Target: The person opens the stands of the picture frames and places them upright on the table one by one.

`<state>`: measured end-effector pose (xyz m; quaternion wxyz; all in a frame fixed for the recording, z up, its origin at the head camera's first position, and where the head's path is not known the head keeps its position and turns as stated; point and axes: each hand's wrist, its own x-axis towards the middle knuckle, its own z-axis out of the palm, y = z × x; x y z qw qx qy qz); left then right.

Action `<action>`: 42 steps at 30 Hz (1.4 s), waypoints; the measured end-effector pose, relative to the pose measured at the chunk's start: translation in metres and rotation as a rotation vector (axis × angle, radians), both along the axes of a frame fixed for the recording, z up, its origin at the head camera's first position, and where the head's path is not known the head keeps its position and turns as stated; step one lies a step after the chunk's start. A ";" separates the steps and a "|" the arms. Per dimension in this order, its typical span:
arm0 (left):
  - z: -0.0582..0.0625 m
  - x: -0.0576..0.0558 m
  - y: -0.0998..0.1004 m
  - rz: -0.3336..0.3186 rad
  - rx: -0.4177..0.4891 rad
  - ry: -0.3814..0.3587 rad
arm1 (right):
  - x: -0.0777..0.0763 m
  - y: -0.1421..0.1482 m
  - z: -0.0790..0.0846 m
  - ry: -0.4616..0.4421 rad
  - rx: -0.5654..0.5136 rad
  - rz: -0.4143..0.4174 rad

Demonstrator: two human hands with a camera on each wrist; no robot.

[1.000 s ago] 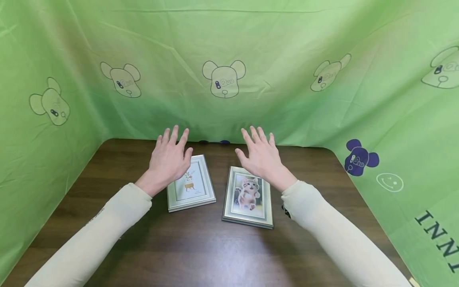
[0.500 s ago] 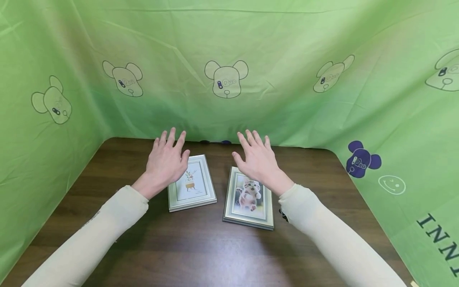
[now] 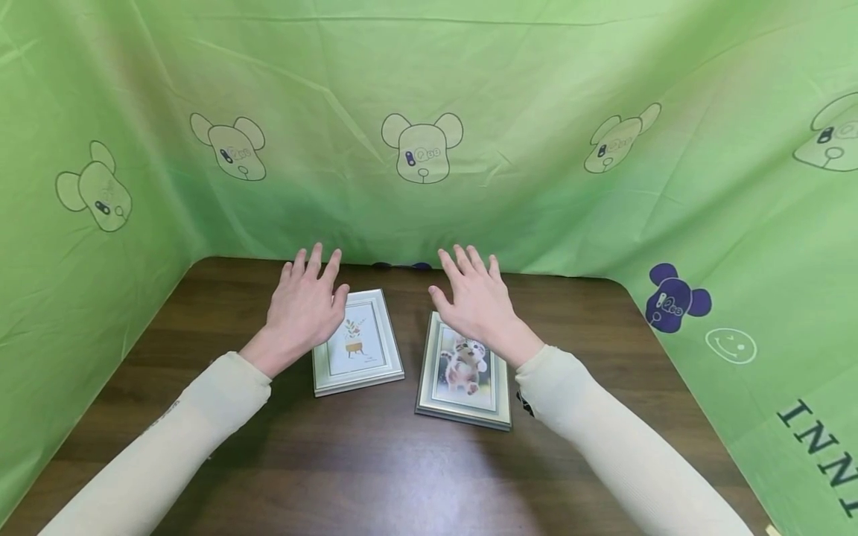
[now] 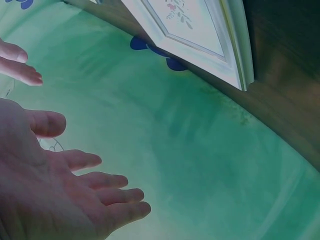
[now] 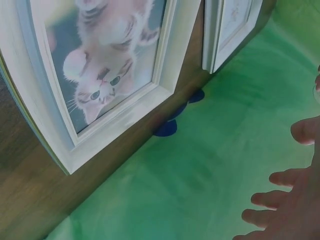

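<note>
Two pale picture frames lie on the brown wooden table. The left picture frame (image 3: 355, 357) holds a drawing of a potted plant; the right picture frame (image 3: 462, 372) shows a kitten photo. My left hand (image 3: 304, 309) hovers above the plant frame's left side, fingers spread, holding nothing. Over the top of the kitten frame is my right hand (image 3: 481, 305), its fingers also spread and nothing in it. Both hands stand apart from the frames: the left wrist view has a gap between the left palm (image 4: 60, 195) and the plant frame (image 4: 195, 30), and the kitten frame (image 5: 105, 75) is likewise clear of the right fingers.
A green cloth (image 3: 422, 67) with printed bear heads hangs behind the table and along both sides. The brown table top (image 3: 375, 476) ends at the cloth at the back. A dark item (image 3: 525, 403) shows under the right cuff.
Both hands have drifted slightly left and a little toward me, fingers still spread. The two picture frames have stayed in place; the view has shifted slightly.
</note>
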<state>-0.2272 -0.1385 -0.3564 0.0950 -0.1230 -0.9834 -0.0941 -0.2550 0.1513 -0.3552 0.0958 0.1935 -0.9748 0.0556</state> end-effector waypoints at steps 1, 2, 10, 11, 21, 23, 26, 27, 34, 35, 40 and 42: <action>0.000 0.000 -0.001 0.001 0.001 -0.002 | 0.000 0.000 0.000 -0.002 0.001 0.001; -0.001 0.000 -0.001 0.002 0.002 -0.004 | 0.000 0.000 0.000 -0.003 0.003 0.001; -0.005 0.003 -0.005 0.011 0.025 -0.020 | 0.000 -0.003 -0.002 -0.014 0.003 0.004; -0.006 0.004 -0.005 0.014 0.026 -0.023 | 0.000 -0.004 -0.003 -0.015 0.003 0.007; -0.009 0.012 -0.014 0.019 0.030 -0.012 | 0.000 -0.010 -0.007 0.002 -0.003 0.021; -0.009 0.013 -0.015 0.018 0.028 -0.009 | 0.000 -0.011 -0.008 0.002 0.005 0.022; -0.011 0.016 -0.017 0.017 0.024 -0.010 | 0.000 -0.012 -0.010 -0.002 0.012 0.022; -0.011 0.017 -0.018 0.017 0.021 -0.012 | 0.000 -0.012 -0.011 -0.001 0.018 0.022; -0.014 0.022 -0.024 0.027 0.028 -0.016 | 0.002 -0.015 -0.015 -0.014 0.011 0.039; -0.014 0.023 -0.025 0.027 0.028 -0.017 | 0.002 -0.016 -0.015 -0.020 0.007 0.043; -0.018 0.028 -0.030 0.024 0.020 -0.022 | 0.002 -0.020 -0.018 -0.040 -0.018 0.063; -0.020 0.030 -0.032 0.025 0.022 -0.023 | 0.002 -0.022 -0.019 -0.039 -0.022 0.072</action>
